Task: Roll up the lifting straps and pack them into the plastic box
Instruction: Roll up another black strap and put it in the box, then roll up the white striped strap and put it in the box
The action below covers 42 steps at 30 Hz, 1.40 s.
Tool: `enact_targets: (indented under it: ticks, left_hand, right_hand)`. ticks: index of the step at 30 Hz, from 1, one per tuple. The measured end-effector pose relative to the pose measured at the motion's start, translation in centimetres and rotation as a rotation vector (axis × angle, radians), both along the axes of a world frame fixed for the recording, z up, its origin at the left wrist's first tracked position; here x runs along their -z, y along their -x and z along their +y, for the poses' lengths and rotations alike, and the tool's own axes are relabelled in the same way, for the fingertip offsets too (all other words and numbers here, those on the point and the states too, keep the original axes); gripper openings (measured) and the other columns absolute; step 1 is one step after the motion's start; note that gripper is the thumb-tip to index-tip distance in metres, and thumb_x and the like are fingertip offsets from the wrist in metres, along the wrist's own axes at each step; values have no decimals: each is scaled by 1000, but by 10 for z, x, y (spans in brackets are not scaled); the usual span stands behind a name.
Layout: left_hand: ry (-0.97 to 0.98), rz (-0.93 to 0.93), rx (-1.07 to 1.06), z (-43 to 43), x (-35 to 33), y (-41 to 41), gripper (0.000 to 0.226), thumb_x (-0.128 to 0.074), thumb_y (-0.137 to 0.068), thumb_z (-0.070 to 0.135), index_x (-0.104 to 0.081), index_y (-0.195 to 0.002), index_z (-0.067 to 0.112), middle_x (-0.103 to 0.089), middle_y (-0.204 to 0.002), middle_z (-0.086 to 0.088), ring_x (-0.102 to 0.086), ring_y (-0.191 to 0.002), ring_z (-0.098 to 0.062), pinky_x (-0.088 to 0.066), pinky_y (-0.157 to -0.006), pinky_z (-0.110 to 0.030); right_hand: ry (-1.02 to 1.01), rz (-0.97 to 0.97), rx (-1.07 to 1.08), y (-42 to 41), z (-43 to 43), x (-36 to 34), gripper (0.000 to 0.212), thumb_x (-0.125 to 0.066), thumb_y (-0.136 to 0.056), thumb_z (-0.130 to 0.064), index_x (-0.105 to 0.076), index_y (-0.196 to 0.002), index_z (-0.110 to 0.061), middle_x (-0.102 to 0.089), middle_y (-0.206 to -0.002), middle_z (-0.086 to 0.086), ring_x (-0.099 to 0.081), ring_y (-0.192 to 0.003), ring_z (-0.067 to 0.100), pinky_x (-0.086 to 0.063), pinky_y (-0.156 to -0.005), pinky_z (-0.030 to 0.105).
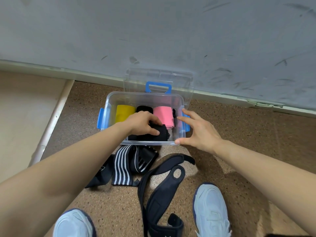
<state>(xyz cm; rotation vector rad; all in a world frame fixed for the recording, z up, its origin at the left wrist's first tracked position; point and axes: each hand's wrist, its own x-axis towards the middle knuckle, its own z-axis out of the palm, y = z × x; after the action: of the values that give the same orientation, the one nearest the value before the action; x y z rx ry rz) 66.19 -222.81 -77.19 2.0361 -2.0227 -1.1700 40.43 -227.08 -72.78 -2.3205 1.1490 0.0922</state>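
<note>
A blue latch (100, 120) is sitting on the plastic box's (147, 143) left wall, to the left of the left grip (143, 123). Inside the box, a yellow roll (124, 113) is lying just left of that grip, partly under the wrist. The left grip is reaching down into the box and closing around a rolled black strap (153, 135), with the thumb lying along its near side and the fingers curling over its top. This roll is sitting low against the box's near wall. Just beyond the knuckles a second black roll (144, 108) is lying, and a pink roll (163, 116) is lying right of the grip, touching the held roll's far end.

The right grip (200, 130) is spreading wide, holding nothing. Its thumb tip is resting on the box's near right corner, and its fingers are stretching along the right wall. Whether they are touching it cannot be told.

Beyond both grips, the clear lid (159, 77) with its blue handle (158, 87) is leaning against the wall.

Nearer than the grips, on the floor (239, 134), a striped wrap (123, 166) is lying crumpled just outside the box's near wall. Right of it, a long black lifting strap (159, 185) is sprawling unrolled between two pale shoes (211, 209).
</note>
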Motion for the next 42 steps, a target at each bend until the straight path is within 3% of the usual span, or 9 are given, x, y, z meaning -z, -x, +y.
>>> enact_targets:
  ticks: [6,10,15,23,27,33,36,39,42]
  left_hand:
    - [148,-286,82,1,11,25,44,-77,-79,55,-69,-119,40,-69,-119,8,-64,-108,-19,-48,-76,-30]
    - [71,-136,-10,-6,8,20,43,-85,-75,50,-76,-113,33,-73,-112,9,-67,-102,-15,-47,-80,-27]
    - [-81,141,-70,-2,3,-9,32,-86,-82,19,-79,-112,22,-76,-108,8,-68,-98,-11,-53,-90,-25]
    - [169,-197,7,12,3,1,37,-79,-85,40,-72,-120,31,-73,-115,10,-67,-104,-16,-55,-79,-33]
    - [300,-98,-55,38,-21,-3,25,-72,-92,35,-72,-116,27,-70,-96,13,-65,-88,-13,-52,-71,-32]
    - [491,-62,-140,116,-51,-27,11,-68,-94,28,-72,-104,25,-64,-82,14,-58,-72,-7,-50,-65,-31]
    - [471,-114,-142,153,-49,-41,5,-68,-95,30,-70,-99,27,-60,-75,15,-57,-66,-7,-51,-61,-32]
    - [376,-209,-157,182,-37,-58,6,-68,-94,30,-70,-99,27,-61,-79,15,-58,-71,-11,-55,-66,-36]
    - [218,-358,-273,201,-21,-77,26,-68,-92,34,-67,-116,23,-66,-108,0,-59,-101,-25,-53,-81,-41]
  right_hand:
    - [3,9,-1,0,0,1,95,-79,-73,-66,-42,-153,-32,-21,-165,-18,-38,-146,18,-41,-112,45]
    - [9,7,1,1,0,4,95,-79,-72,-67,-43,-153,-33,-23,-165,-17,-40,-145,19,-42,-111,46]
    - [-5,-4,0,3,-2,6,95,-78,-71,-68,-44,-152,-32,-24,-164,-17,-41,-144,20,-43,-112,47]
    - [29,31,-27,3,3,6,88,-74,-76,-68,-44,-152,-33,-18,-167,-17,-38,-147,20,-43,-112,49]
    - [127,74,-71,5,10,12,78,-70,-82,-64,-49,-149,-30,-22,-168,-4,-35,-147,25,-33,-116,51]
    - [608,-245,-309,8,41,23,31,-80,-85,-30,-72,-105,-9,-65,-115,14,-54,-102,35,-40,-85,45]
    - [436,-276,-581,-2,71,36,19,-74,-90,-28,-69,-96,-11,-63,-100,8,-56,-88,30,-49,-77,44]
    - [160,-63,-631,-10,95,55,41,-73,-89,-42,-66,-121,-18,-63,-126,3,-55,-110,28,-49,-96,45]
    - [39,156,-717,-18,108,61,68,-62,-94,-51,-39,-154,-28,-39,-159,-6,-34,-142,25,-29,-114,42]
